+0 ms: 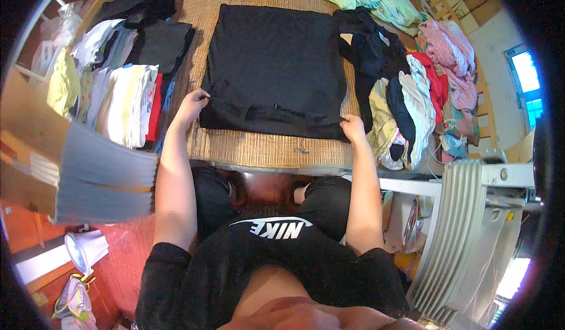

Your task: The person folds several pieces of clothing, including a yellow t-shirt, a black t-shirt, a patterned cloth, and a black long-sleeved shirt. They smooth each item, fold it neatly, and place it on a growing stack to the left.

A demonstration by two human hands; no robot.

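Note:
A black garment (273, 56) is spread in a wide rectangle on the woven mat (265, 147). Its near edge is folded over in a rumpled band; I cannot tell what kind of garment it is. My left hand (193, 105) pinches its left edge near the lower corner. At the lower right corner my right hand (353, 128) is closed on the cloth, with the fingers partly hidden. Both forearms reach in from below, one on each side of my knees.
Upright folded clothes (120, 103) line the left side, beside a dark folded pile (162, 46). Loose dark clothes (374, 45), pale garments (418, 103) and pink cloth (450, 50) heap at the right. Green-yellow fabric (376, 0) lies at the back. A ribbed pale panel (453, 224) stands lower right.

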